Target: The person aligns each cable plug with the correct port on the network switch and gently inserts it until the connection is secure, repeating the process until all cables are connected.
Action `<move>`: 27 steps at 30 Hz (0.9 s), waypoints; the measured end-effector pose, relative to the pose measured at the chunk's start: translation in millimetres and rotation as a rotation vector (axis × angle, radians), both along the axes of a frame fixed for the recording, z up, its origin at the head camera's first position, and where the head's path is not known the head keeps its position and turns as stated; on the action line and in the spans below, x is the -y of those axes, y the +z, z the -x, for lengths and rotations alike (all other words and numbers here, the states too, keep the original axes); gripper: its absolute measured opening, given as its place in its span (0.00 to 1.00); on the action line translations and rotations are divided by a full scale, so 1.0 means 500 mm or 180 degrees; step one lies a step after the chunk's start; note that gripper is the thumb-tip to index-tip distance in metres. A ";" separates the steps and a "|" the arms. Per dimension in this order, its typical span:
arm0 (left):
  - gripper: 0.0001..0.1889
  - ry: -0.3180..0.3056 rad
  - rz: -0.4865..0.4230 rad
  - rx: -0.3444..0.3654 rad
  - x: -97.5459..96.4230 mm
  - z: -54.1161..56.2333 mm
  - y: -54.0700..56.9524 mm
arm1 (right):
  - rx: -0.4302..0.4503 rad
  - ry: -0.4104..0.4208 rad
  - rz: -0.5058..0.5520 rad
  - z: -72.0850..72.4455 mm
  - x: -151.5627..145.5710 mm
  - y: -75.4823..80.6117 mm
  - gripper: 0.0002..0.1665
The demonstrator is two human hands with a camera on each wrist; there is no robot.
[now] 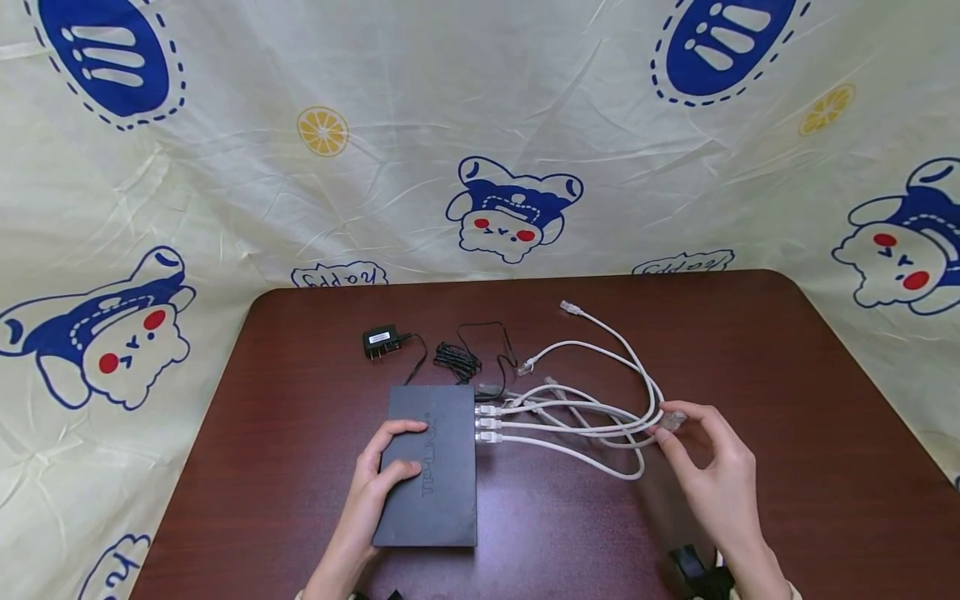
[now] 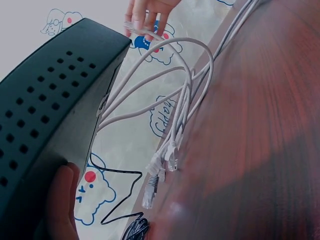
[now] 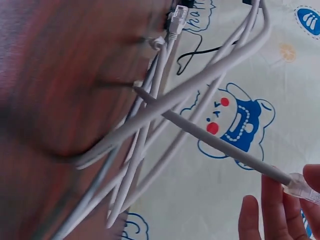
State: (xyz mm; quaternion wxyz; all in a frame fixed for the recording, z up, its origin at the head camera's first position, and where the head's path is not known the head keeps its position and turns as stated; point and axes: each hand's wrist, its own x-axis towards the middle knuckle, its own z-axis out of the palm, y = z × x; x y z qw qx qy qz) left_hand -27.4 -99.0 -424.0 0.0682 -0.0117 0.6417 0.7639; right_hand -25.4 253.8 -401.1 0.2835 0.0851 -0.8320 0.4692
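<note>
My left hand (image 1: 378, 475) grips the near-left side of a dark grey network switch (image 1: 450, 500), thumb and forefinger lying over its top; the rest of that hand is hidden below. In the left wrist view, holes dot the vented face of the switch (image 2: 50, 85). Three white network cables (image 1: 570, 426) are plugged into its right side, and a thin black cord also leads to it. Off to the right, my right hand (image 1: 716, 462) pinches one cable end by its clear plug (image 3: 300, 189). Other loose plugs (image 1: 572, 308) lie beyond the switch.
A black power adapter (image 1: 381, 341) lies on the brown table (image 1: 322, 350) behind the switch, its bundled cord (image 1: 457, 361) beside it. The cables loop and cross one another between the switch and my right hand. A printed white cloth (image 1: 405, 200) hangs beyond the table's far edge.
</note>
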 end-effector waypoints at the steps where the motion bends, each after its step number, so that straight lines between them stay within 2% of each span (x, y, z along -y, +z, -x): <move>1: 0.22 -0.0001 -0.0004 0.0002 0.000 0.000 0.000 | -0.0020 0.0007 0.0018 0.001 0.002 0.004 0.25; 5: 0.22 0.0002 -0.0016 -0.0002 0.000 -0.001 -0.001 | -0.0087 0.0041 0.0101 0.006 0.006 0.020 0.25; 10: 0.22 0.0042 0.0008 -0.0024 0.000 0.000 -0.003 | -0.0488 0.0256 0.0300 0.017 0.009 0.040 0.22; 17: 0.22 0.0077 0.0024 -0.0028 0.002 0.001 -0.006 | -0.0752 0.0293 0.0245 0.031 0.011 0.069 0.19; 22: 0.22 0.0090 0.0040 -0.0043 0.003 0.001 -0.007 | -0.0836 0.0367 0.0227 0.039 0.018 0.083 0.18; 27: 0.22 0.0082 0.0046 -0.0026 0.003 0.001 -0.007 | -0.0825 0.0510 0.0245 0.044 0.027 0.083 0.18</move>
